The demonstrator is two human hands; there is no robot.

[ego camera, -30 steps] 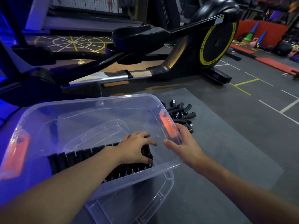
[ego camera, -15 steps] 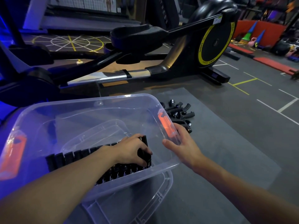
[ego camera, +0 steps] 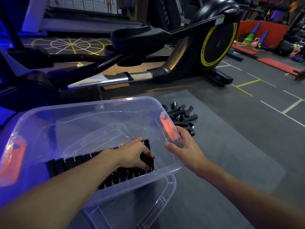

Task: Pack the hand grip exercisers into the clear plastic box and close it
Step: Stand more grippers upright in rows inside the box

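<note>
Lying inside the clear box (ego camera: 82,116), the left hand (ego camera: 133,152) grips an exerciser (ego camera: 148,146); the right hand (ego camera: 186,146) grips the box's rim.

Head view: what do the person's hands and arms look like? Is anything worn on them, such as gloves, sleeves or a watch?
Both are bare. The left hand and the right hand wear no gloves, and no rings show on the fingers. No sleeve shows on the left forearm or the right forearm within the frame, and no watch or band is visible.
</note>
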